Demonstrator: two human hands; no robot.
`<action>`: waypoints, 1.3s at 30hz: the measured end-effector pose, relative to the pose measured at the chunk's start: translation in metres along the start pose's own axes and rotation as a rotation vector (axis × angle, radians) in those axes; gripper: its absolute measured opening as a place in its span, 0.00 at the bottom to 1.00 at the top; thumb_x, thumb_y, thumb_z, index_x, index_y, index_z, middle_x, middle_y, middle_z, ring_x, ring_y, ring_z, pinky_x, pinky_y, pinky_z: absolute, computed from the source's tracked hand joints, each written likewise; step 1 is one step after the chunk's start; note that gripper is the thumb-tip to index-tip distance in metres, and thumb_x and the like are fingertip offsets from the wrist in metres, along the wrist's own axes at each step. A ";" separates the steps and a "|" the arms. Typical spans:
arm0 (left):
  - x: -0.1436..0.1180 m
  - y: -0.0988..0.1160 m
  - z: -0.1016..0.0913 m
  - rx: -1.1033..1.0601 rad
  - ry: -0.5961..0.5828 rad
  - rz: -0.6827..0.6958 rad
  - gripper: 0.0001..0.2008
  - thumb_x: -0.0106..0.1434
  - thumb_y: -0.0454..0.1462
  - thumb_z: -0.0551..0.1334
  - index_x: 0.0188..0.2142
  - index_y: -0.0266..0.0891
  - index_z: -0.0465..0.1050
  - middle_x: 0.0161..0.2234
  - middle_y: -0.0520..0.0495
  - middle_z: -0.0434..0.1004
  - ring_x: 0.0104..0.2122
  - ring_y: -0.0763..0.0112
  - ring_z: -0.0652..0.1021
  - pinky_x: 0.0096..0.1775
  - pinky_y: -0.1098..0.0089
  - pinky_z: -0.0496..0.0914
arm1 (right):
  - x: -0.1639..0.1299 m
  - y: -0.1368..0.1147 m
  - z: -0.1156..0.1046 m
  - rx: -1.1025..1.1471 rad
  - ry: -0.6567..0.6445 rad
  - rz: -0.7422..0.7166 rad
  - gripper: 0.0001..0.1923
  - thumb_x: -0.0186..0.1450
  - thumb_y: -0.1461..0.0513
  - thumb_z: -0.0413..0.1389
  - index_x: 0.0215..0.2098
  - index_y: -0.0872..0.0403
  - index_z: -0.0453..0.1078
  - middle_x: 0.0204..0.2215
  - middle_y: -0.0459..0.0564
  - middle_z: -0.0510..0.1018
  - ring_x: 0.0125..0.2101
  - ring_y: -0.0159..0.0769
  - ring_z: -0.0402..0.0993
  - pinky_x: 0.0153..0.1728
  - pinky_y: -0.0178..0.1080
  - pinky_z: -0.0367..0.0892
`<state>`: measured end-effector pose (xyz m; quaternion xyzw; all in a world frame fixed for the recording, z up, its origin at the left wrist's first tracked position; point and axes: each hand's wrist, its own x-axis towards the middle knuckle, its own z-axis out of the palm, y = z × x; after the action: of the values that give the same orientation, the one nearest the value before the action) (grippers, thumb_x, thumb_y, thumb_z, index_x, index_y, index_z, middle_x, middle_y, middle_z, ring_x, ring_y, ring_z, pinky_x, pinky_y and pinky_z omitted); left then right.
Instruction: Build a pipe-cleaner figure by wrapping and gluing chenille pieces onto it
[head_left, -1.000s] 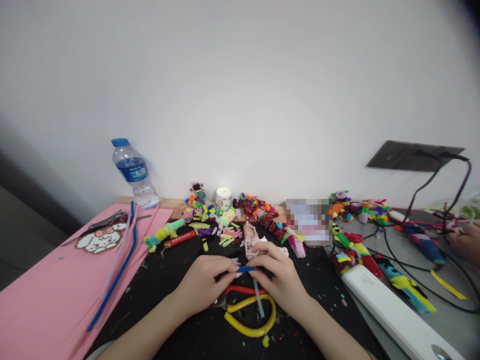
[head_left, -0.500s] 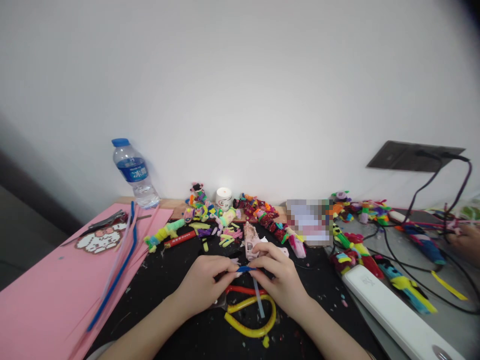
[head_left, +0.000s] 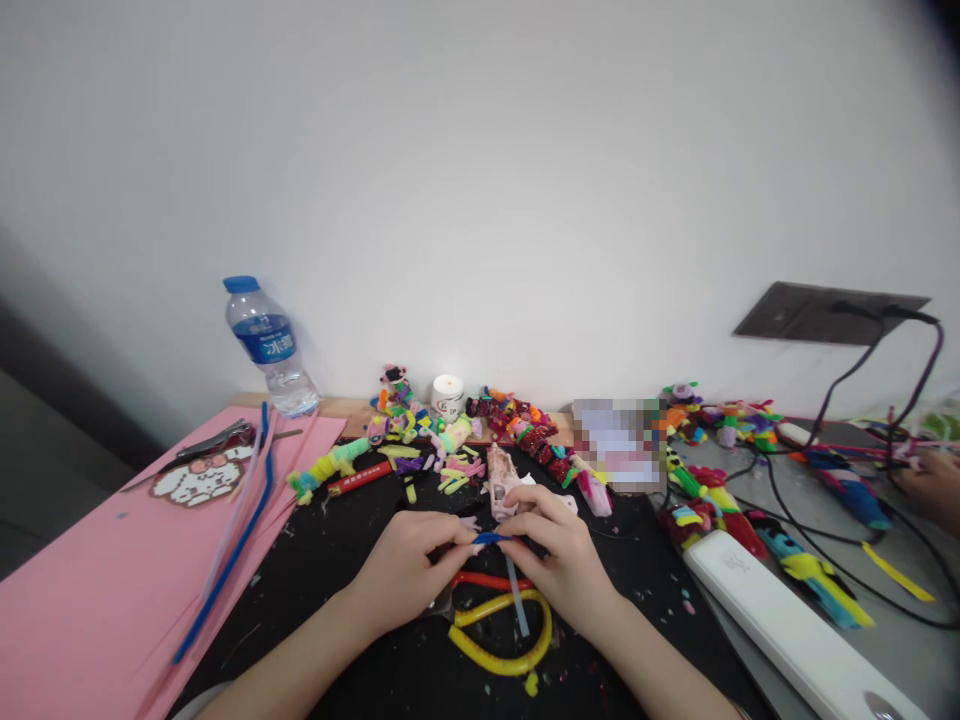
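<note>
Fingertips of left hand and right hand pinch blue piece between them, beyond yellow loop; handling looks unfinished, piece not yet set down; folds too small to tell.

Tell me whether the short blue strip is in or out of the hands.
In: the left hand and right hand pinch the short blue strip between them.

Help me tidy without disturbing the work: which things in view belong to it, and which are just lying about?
In the work:
blue piece, pinched between left hand and right hand
perhaps bent yellow strip and red strip, lying close by

Apparently just lying about:
water bottle
white cylinder
long white case
</note>
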<state>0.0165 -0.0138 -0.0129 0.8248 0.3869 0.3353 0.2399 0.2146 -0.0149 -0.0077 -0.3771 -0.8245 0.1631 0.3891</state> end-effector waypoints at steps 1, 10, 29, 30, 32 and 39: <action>0.000 0.000 0.000 0.001 -0.002 -0.001 0.09 0.61 0.33 0.57 0.24 0.36 0.71 0.21 0.53 0.71 0.22 0.76 0.71 0.27 0.77 0.61 | 0.000 0.000 0.000 0.000 0.000 0.001 0.06 0.59 0.68 0.54 0.32 0.52 0.71 0.38 0.52 0.69 0.37 0.36 0.70 0.38 0.37 0.67; -0.001 -0.001 0.001 0.004 0.003 -0.001 0.10 0.61 0.33 0.57 0.23 0.36 0.70 0.20 0.53 0.70 0.21 0.77 0.70 0.27 0.78 0.60 | -0.001 0.001 0.001 0.002 -0.001 0.001 0.06 0.59 0.68 0.54 0.32 0.53 0.72 0.38 0.51 0.69 0.37 0.36 0.69 0.39 0.37 0.67; 0.002 -0.001 -0.001 0.002 -0.008 0.002 0.08 0.60 0.31 0.58 0.25 0.36 0.72 0.22 0.53 0.73 0.23 0.77 0.72 0.28 0.79 0.62 | 0.000 0.002 0.002 0.033 0.005 0.012 0.08 0.58 0.69 0.55 0.34 0.53 0.70 0.39 0.52 0.69 0.39 0.36 0.70 0.41 0.37 0.66; 0.003 -0.001 -0.001 0.008 -0.007 0.004 0.08 0.60 0.31 0.58 0.25 0.36 0.72 0.22 0.53 0.73 0.22 0.77 0.72 0.28 0.79 0.61 | 0.000 0.002 0.002 0.038 0.005 0.012 0.08 0.58 0.69 0.55 0.35 0.53 0.70 0.39 0.52 0.69 0.39 0.36 0.69 0.41 0.37 0.66; 0.003 -0.001 -0.002 0.016 -0.007 0.004 0.08 0.60 0.31 0.58 0.25 0.36 0.72 0.21 0.53 0.73 0.22 0.77 0.71 0.28 0.79 0.61 | 0.000 0.003 0.002 0.043 0.009 0.011 0.09 0.58 0.69 0.55 0.36 0.53 0.70 0.39 0.52 0.69 0.40 0.36 0.69 0.42 0.37 0.66; 0.003 -0.003 -0.001 -0.013 -0.003 -0.020 0.07 0.60 0.32 0.58 0.28 0.38 0.75 0.24 0.52 0.76 0.24 0.75 0.74 0.29 0.78 0.64 | -0.001 0.005 0.002 0.027 0.016 0.014 0.08 0.58 0.71 0.54 0.33 0.53 0.70 0.39 0.52 0.69 0.39 0.36 0.69 0.40 0.37 0.66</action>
<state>0.0153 -0.0099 -0.0130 0.8198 0.3926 0.3341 0.2492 0.2161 -0.0122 -0.0127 -0.3791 -0.8163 0.1738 0.3996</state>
